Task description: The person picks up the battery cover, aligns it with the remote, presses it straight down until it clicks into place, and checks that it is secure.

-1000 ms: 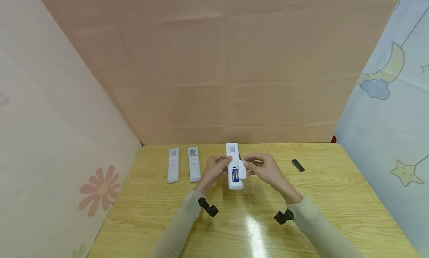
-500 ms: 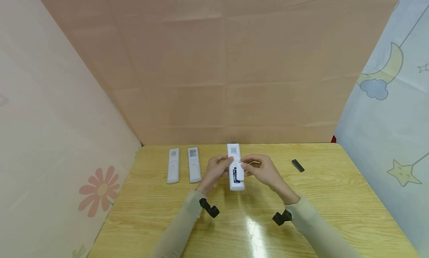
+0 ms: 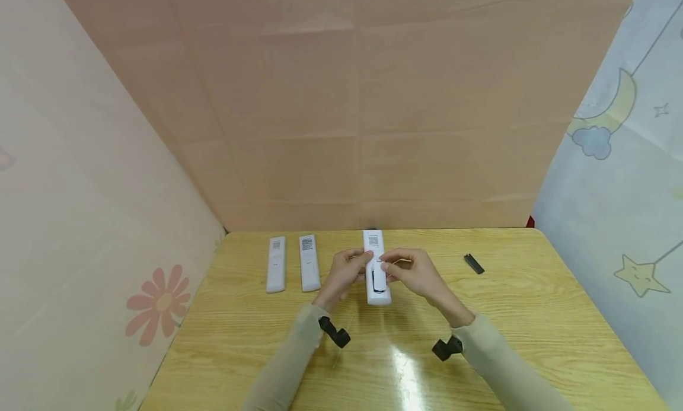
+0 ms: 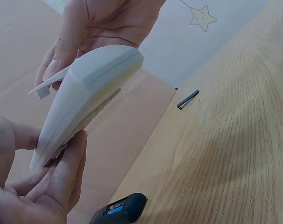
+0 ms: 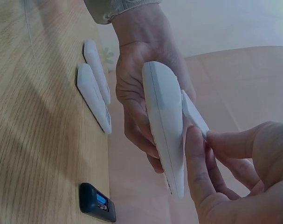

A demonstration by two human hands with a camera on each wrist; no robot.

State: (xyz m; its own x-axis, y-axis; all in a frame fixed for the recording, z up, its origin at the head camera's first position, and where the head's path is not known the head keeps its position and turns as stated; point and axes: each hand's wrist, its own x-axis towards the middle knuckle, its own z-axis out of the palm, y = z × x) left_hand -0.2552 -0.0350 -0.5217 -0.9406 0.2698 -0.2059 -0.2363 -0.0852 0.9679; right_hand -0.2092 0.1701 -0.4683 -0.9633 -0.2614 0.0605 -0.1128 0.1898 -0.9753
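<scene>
My left hand (image 3: 344, 273) grips a white remote control (image 3: 374, 243) back side up, above the table, with the thumb on its back. Between thumb and fingers, my right hand (image 3: 418, 273) pinches the white battery cover (image 3: 379, 278). That cover lies over most of the battery compartment, and a dark strip shows along its left side. In the right wrist view the cover (image 5: 194, 114) stands tilted off the back of the remote (image 5: 164, 112), one end near it. The left wrist view also shows a gap under the cover (image 4: 49, 84).
Two more white remotes (image 3: 275, 264) (image 3: 309, 263) lie at the left. A small black battery cover (image 3: 474, 264) lies at the right. Behind the held remote is a black remote (image 5: 97, 202) with batteries showing, mostly hidden in the head view. Walls of cloth surround the wooden table (image 3: 512, 304).
The right hand has moved the white cover left over the compartment, hiding the blue batteries seen earlier. The held remote has shifted slightly right and nearer.
</scene>
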